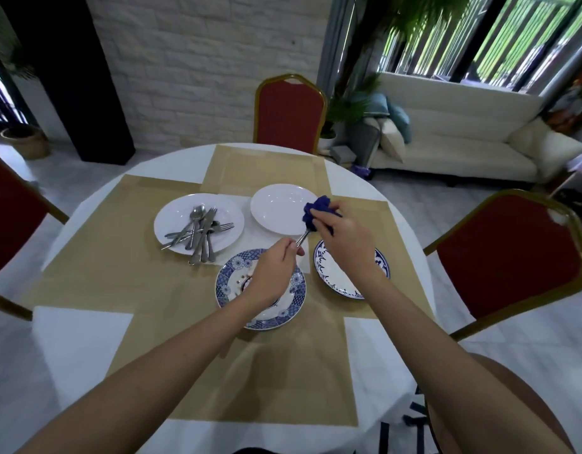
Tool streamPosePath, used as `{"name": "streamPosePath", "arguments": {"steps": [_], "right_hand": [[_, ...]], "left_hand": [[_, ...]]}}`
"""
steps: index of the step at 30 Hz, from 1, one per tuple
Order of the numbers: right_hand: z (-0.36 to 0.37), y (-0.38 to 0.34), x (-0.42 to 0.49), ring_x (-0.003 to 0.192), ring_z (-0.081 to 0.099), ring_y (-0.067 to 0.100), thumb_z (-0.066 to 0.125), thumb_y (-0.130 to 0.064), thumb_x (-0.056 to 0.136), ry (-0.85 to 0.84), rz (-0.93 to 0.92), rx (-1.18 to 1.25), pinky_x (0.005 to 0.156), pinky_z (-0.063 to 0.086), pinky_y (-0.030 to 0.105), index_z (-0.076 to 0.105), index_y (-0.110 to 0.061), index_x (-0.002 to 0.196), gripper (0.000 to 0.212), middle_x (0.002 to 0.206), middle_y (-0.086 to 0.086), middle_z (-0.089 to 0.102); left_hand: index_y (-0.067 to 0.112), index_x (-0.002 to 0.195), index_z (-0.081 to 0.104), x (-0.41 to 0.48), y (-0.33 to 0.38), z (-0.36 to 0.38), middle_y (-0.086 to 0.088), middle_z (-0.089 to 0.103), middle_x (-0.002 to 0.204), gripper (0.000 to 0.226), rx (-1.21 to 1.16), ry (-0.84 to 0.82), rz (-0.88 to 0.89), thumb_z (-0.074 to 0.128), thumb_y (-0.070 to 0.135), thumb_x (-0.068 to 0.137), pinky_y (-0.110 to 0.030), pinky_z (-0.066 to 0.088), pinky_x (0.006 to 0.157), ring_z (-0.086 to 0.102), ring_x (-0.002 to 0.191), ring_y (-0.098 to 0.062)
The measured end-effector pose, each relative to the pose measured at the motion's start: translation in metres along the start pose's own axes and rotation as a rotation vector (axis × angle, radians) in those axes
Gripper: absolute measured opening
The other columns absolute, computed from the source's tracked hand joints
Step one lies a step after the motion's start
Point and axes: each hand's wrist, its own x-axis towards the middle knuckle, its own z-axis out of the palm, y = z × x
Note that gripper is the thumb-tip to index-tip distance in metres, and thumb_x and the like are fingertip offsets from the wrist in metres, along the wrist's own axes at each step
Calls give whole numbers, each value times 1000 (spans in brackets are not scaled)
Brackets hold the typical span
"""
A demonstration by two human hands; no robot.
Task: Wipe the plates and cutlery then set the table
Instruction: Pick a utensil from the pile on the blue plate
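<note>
Hovering at the frame's centre, a metal utensil (pixel 301 239) is pinched by its handle in curled fingers of the left hand (pixel 271 273); its far end is wrapped in a blue cloth (pixel 317 208) gripped by the right hand (pixel 343 239). Other cutlery (pixel 201 231) is piled on a white plate (pixel 171 221), left of centre.

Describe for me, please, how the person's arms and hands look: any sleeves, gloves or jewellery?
Both arms are bare as far as the frame shows: no sleeve covers the left arm or the right arm. The left hand and the right hand wear no gloves, and no watch, bracelet or ring shows on the visible parts.
</note>
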Motion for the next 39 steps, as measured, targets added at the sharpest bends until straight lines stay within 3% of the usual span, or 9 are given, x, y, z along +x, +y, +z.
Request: {"name": "streamPosePath", "arguments": {"steps": [6, 10, 14, 18, 23, 26, 32, 36, 39], "right_hand": [[-12, 7, 13, 59, 62, 23, 59, -34, 87, 93, -6, -18, 44, 47, 31, 76, -25, 95, 21, 97, 1, 62], [-10, 9, 6, 64, 63, 22, 49, -40, 91, 24, -234, -64, 44, 48, 32, 75, -25, 101, 31, 101, 2, 62], [-23, 13, 15, 58, 60, 24, 61, -31, 87, 151, -95, -51, 41, 44, 29, 75, -22, 95, 18, 98, 6, 61], [-21, 12, 19, 60, 60, 25, 53, -35, 91, 60, -262, -146, 44, 47, 32, 73, -23, 100, 25, 102, 6, 60], [-35, 22, 33, 82, 50, 7, 58, -34, 93, 244, 347, 165, 71, 46, 26, 70, -31, 110, 21, 104, -5, 51], [-32, 16, 23, 81, 43, 0, 61, -31, 92, 206, 179, 159, 68, 35, 8, 70, -28, 112, 23, 99, -5, 49], [-6, 13, -1, 73, 50, 2, 56, -40, 90, 62, -117, 148, 61, 44, 21, 70, -31, 112, 28, 106, 3, 56], [-13, 14, 11, 83, 59, 15, 60, -30, 92, 168, 129, 149, 64, 52, 33, 71, -28, 111, 22, 106, 4, 59], [-9, 14, 5, 74, 58, 14, 58, -35, 91, 135, -173, 49, 57, 45, 22, 73, -28, 107, 23, 105, 6, 60]], "left_hand": [[13, 85, 54, 4, 4, 1, 4, 42, 56, 28, -23, 21, 9, 33, 20, 102, -19, 29, 48, 39, 44, -2], [12, 85, 53, 7, 3, 1, 4, 40, 56, 28, -43, 23, 10, 32, 21, 102, -24, 28, 49, 37, 41, -3], [11, 86, 53, 7, 4, 3, 4, 39, 56, 28, -64, 14, 17, 33, 22, 102, -25, 27, 50, 33, 44, -3], [15, 82, 52, 11, 12, 2, 0, 46, 62, 33, -41, -1, -52, 30, 29, 102, -28, 31, 53, 39, 53, -11], [17, 77, 50, 16, 12, -4, 2, 54, 67, 42, 291, -78, -77, 34, 50, 98, -30, 34, 57, 48, 60, -15], [18, 69, 48, 17, 11, -3, 4, 48, 62, 41, 263, -92, -47, 34, 42, 100, -27, 30, 53, 46, 59, -14], [20, 68, 56, 21, 12, 6, 6, 51, 60, 44, 119, -63, -37, 32, 36, 102, -23, 31, 51, 45, 52, -8], [20, 65, 52, 18, 4, 5, 8, 46, 53, 45, 110, -93, 1, 33, 37, 102, -15, 28, 44, 37, 41, -1], [20, 64, 52, 19, 2, 8, 8, 47, 53, 45, 78, -83, -14, 34, 38, 102, -17, 28, 48, 37, 43, -2]]}}
